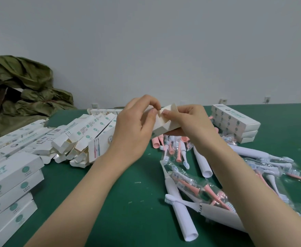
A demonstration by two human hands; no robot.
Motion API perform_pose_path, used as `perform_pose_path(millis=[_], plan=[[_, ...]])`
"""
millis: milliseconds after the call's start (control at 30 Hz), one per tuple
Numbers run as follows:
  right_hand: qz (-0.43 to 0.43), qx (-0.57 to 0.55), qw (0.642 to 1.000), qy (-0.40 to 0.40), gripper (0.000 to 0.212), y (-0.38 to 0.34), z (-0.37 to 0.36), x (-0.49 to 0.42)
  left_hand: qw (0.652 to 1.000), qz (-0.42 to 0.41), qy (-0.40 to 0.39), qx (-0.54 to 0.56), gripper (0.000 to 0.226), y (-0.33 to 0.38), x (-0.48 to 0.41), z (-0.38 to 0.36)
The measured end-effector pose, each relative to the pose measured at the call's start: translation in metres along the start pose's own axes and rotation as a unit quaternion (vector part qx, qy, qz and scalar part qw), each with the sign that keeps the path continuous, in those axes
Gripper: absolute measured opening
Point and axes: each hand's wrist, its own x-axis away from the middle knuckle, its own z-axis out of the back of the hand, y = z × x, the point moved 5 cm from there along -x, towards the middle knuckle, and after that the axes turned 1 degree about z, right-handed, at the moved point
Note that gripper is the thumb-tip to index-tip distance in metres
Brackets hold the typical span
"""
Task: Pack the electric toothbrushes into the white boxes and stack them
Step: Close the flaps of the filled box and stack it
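Note:
Both my hands hold one white box up over the middle of the green table. My left hand grips its left side, thumb and fingertips pinching an end flap. My right hand holds the right side, its thumb on the open flaps. White and pink electric toothbrushes and bagged brush heads lie scattered below and to the right. What is inside the held box is hidden.
Several open-ended white boxes lie in a row at left. Closed boxes are stacked at near left and at far right. A green sack and cardboard sit beyond the table's left edge.

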Motion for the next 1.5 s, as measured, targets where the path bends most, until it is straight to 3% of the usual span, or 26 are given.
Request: perform_pose_path(millis=[100,367,533,667,800,900,967,1033,1100,1200,1233,1333,1367,1433,1500], plan=[[-0.016,-0.047,0.999,-0.016,0.017,-0.002,0.003,0.000,1.000,0.002,-0.012,-0.006,0.013,0.003,0.001,-0.003],[-0.029,-0.038,0.997,-0.053,0.025,-0.003,-0.004,0.004,0.997,0.056,-0.030,-0.050,0.012,-0.002,0.001,-0.008],[-0.065,-0.059,0.995,-0.051,0.024,0.000,-0.005,0.003,0.990,0.091,-0.094,-0.055,0.026,-0.008,0.001,-0.007],[-0.067,-0.014,0.996,-0.049,0.028,0.002,-0.006,0.002,0.980,0.103,-0.146,-0.092,0.038,-0.009,0.003,-0.007],[-0.096,-0.099,0.988,-0.064,0.039,0.006,-0.010,-0.007,0.985,0.083,-0.097,-0.112,0.038,-0.015,-0.003,0.002],[-0.120,-0.164,0.979,0.021,0.035,0.027,-0.004,-0.036,0.988,0.087,-0.026,-0.126,0.031,-0.022,-0.011,0.020],[-0.147,-0.082,0.984,0.055,0.024,0.051,-0.010,-0.054,0.988,0.109,-0.001,-0.113,0.028,-0.029,-0.013,0.030],[-0.158,0.105,0.982,0.019,0.015,0.082,-0.023,-0.067,0.987,0.126,0.010,-0.100,0.027,-0.035,-0.012,0.036],[-0.127,0.250,0.960,-0.021,0.019,0.106,-0.039,-0.076,0.986,0.137,0.013,-0.088,0.028,-0.038,-0.012,0.037],[-0.077,0.375,0.923,-0.031,0.035,0.125,-0.052,-0.086,0.986,0.143,0.011,-0.085,0.028,-0.040,-0.013,0.036],[-0.064,0.430,0.900,-0.036,0.043,0.129,-0.054,-0.089,0.986,0.145,0.008,-0.085,0.028,-0.041,-0.012,0.035],[-0.018,0.616,0.783,-0.081,0.067,0.134,-0.066,-0.095,0.985,0.151,-0.002,-0.082,0.028,-0.045,-0.012,0.035],[-0.021,0.630,0.771,-0.090,0.072,0.134,-0.069,-0.097,0.985,0.153,-0.003,-0.081,0.028,-0.047,-0.012,0.035],[-0.031,0.629,0.770,-0.103,0.077,0.133,-0.069,-0.093,0.985,0.154,-0.004,-0.076,0.028,-0.050,-0.012,0.034],[-0.043,0.540,0.838,-0.058,0.046,0.120,-0.059,-0.087,0.986,0.149,-0.006,-0.073,0.028,-0.052,-0.012,0.032]])
